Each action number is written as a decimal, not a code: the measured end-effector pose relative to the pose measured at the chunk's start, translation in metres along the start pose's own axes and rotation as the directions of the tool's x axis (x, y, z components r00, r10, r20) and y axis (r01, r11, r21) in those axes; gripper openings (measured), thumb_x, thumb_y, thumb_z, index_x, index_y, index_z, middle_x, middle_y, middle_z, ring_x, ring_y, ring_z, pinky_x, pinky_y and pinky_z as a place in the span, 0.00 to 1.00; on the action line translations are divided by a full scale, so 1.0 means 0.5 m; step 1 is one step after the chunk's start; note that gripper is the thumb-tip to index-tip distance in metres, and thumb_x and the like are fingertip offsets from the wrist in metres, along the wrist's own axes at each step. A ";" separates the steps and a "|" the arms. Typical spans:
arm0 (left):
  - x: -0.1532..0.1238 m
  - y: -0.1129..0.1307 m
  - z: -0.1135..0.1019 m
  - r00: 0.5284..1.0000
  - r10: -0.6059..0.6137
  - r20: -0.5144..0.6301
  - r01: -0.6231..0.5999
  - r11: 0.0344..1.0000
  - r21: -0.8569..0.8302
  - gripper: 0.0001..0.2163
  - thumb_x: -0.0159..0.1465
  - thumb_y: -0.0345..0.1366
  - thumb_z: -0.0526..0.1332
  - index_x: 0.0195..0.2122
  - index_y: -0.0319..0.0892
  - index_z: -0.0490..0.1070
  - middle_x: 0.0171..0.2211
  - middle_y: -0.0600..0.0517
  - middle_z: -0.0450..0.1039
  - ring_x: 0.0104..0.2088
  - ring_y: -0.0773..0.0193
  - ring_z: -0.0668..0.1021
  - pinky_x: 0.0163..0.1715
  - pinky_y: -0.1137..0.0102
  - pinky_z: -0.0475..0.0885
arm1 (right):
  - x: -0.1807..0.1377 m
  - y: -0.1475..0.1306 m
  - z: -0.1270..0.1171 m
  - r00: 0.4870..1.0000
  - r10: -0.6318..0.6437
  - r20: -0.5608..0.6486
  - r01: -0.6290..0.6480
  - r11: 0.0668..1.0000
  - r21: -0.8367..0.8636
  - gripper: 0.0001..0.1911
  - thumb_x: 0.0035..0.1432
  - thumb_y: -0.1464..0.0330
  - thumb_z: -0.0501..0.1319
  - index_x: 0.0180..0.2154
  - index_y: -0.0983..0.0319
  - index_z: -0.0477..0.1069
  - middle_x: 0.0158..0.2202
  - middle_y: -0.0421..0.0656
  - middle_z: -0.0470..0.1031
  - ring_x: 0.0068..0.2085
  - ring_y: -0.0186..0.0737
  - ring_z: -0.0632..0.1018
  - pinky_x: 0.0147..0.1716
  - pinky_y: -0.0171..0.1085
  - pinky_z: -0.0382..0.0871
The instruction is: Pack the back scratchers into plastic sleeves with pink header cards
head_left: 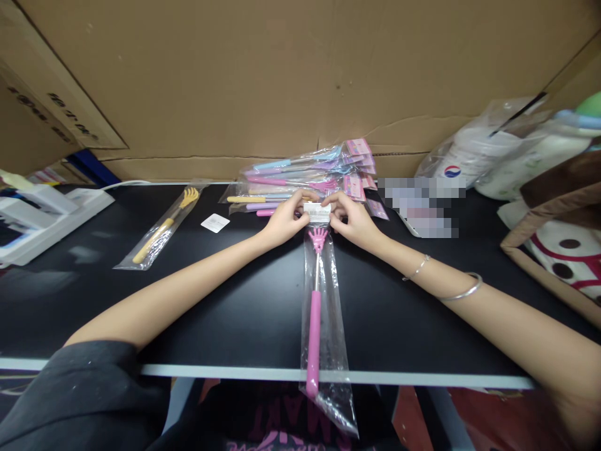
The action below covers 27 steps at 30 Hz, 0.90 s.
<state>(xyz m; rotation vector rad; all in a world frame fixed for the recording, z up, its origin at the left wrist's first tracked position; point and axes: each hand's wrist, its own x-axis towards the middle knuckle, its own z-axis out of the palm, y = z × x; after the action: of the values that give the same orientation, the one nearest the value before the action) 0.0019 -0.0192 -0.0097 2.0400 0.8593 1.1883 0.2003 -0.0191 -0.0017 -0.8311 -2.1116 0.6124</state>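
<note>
A pink back scratcher [314, 313] with a hand-shaped head lies in a clear plastic sleeve [334, 338] down the middle of the black table [235, 300], its lower end hanging over the front edge. A white label [317, 212] sits at the sleeve's far end. My left hand [285, 219] and my right hand [353, 219] both pinch that labelled end, fingers pressed on the label from either side. Just behind my hands lies a pile of bagged scratchers [305, 178] in pink, blue, purple and yellow.
A yellow bagged scratcher [162, 228] and a small white sticker [215, 222] lie to the left. A white device [42, 216] sits at the far left. Bagged white goods [474, 156] and a brown and white bag [558, 244] stand at the right. A cardboard wall [282, 81] backs the table.
</note>
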 end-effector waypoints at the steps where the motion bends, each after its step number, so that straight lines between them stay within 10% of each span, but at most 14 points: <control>1: 0.000 0.000 0.000 1.000 -0.004 0.003 0.004 1.000 -0.011 0.17 0.55 0.25 0.53 0.46 0.39 0.63 0.46 0.46 0.75 0.42 0.63 0.79 0.41 0.71 0.72 | 0.000 0.002 0.001 1.000 -0.001 -0.001 0.001 1.000 0.006 0.14 0.54 0.78 0.55 0.43 0.61 0.62 0.26 0.33 0.64 0.21 0.28 0.65 0.25 0.32 0.58; 27: -0.002 0.003 -0.002 1.000 -0.018 0.005 0.018 1.000 0.020 0.15 0.56 0.26 0.54 0.45 0.40 0.63 0.40 0.49 0.76 0.39 0.63 0.78 0.37 0.72 0.70 | -0.002 0.013 0.002 1.000 -0.013 0.011 0.014 0.999 -0.040 0.16 0.57 0.77 0.54 0.48 0.61 0.63 0.29 0.36 0.65 0.23 0.30 0.66 0.26 0.34 0.59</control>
<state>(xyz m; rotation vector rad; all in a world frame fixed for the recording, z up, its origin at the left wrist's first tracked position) 0.0010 -0.0204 -0.0086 2.0464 0.8888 1.1684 0.2026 -0.0156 -0.0071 -0.8368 -2.1433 0.5703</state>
